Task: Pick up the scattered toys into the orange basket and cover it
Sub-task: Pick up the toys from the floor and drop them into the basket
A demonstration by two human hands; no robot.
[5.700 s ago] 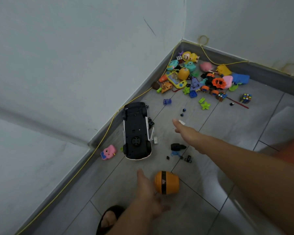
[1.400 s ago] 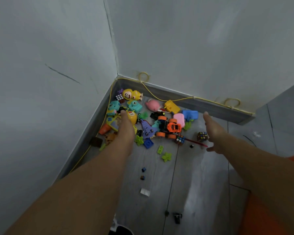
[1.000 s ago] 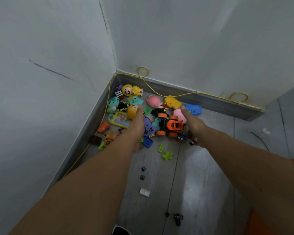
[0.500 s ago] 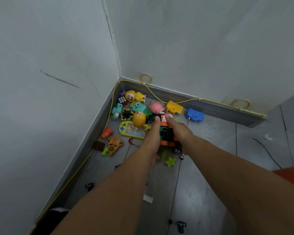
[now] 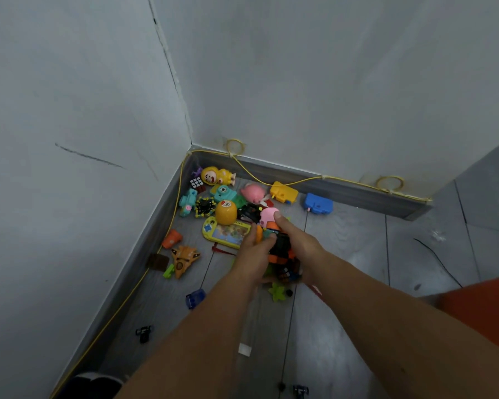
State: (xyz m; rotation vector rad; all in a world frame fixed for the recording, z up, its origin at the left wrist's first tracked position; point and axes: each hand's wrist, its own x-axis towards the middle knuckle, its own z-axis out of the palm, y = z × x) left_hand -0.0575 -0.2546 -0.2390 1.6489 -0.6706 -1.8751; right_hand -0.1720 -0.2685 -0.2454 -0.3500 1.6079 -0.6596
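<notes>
Scooping a bundle to save trips, my left hand and right hand clamp curled fingers round the orange-and-black plastic toy truck and pink rounded toy near the floor's far corner; the orange basket sits at its right edge

Grey tiled floor under scattered toys.

Two pale grey walls, the left wall and the back wall, meet in a corner. A dark scratch crosses the left one. A grey skirting board runs along their foot, with a yellow cable along its top, coiled in two small loops. The floor is grey tile with thin dark joints and a faint sheen. A thin dark line on it may be a wire. The light is dim and even.
</notes>
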